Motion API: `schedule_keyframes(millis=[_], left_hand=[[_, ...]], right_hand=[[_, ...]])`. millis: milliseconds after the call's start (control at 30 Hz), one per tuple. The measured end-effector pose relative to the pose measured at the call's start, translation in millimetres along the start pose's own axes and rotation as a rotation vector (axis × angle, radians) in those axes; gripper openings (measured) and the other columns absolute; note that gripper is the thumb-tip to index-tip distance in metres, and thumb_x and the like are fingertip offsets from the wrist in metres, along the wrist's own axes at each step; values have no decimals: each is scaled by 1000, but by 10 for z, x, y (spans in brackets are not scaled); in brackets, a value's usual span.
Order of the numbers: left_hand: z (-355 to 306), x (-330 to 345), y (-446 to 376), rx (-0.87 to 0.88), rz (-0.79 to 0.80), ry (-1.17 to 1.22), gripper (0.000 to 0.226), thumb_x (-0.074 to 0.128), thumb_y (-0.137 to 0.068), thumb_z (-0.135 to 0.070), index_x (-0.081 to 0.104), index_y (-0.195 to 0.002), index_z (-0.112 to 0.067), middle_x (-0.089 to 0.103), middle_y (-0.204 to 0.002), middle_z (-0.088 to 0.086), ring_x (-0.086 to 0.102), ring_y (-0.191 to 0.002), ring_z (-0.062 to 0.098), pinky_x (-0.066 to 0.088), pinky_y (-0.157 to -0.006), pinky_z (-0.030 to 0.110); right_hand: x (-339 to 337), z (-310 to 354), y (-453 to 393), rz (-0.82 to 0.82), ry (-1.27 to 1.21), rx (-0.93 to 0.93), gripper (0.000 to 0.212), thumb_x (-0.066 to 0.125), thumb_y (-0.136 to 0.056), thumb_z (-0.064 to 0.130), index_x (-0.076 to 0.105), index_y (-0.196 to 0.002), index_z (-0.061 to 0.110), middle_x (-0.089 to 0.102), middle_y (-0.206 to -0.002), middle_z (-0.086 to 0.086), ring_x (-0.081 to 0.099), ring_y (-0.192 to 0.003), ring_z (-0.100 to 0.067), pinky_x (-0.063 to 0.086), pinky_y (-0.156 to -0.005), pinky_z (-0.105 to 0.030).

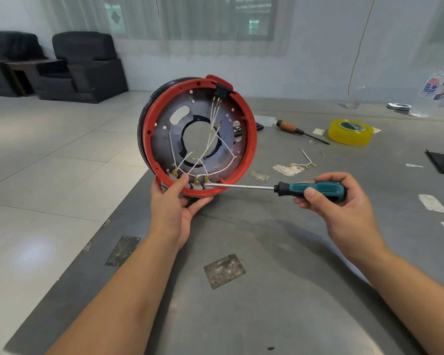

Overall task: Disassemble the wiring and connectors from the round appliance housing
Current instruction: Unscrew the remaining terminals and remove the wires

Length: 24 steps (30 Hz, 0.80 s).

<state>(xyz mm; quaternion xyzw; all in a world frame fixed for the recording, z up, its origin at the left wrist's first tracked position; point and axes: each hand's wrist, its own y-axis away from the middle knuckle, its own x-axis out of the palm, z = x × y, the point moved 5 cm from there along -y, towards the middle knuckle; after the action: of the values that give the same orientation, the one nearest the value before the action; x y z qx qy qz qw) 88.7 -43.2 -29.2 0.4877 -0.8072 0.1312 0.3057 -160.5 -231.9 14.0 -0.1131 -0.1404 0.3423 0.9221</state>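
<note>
Mid-step, frame centre: left hand (pixel 173 201) grasping housing (pixel 149 129) rim, right hand (pixel 336 198) clenching screwdriver (pixel 310 188), tip at connector (pixel 207 179). Next: pry gently.

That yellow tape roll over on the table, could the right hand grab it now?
Probably not right away. The right hand is gripping the teal screwdriver, so it would have to put that down first. The path across the table to the tape roll looks free.
</note>
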Motion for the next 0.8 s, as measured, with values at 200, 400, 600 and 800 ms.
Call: schedule_keyframes(millis=[200,400,600,800], left_hand=[[-12,-4,-15,2,16,-35,38,62,-102,-3,57,-137,-17,75,-119,15,76,-107,40,64,-75,56],[-9,7,-6,16,39,-74,43,60,-102,1,55,-141,-18,74,-127,17,75,-108,41,64,-77,58],[-10,12,-1,21,34,-89,46,59,-101,4,55,-142,-16,72,-130,17,76,-107,38,64,-76,58],[-10,14,3,24,26,-89,51,58,-101,6,54,-144,-20,69,-136,16,74,-112,39,64,-77,58]], right_hand=[[-22,93,-7,15,83,-51,26,80,-77,25,65,-99,26,75,-100,-8,76,-87,-36,62,-79,-30],[2,129,9,44,118,-69,24,78,-78,21,66,-97,31,74,-101,-3,77,-87,-32,60,-76,-24],[13,151,6,67,154,-104,25,79,-78,23,66,-95,35,73,-103,-3,77,-89,-30,60,-77,-24],[-35,127,-16,90,210,-100,31,81,-78,29,64,-103,33,73,-109,-6,76,-93,-29,61,-80,-28]])
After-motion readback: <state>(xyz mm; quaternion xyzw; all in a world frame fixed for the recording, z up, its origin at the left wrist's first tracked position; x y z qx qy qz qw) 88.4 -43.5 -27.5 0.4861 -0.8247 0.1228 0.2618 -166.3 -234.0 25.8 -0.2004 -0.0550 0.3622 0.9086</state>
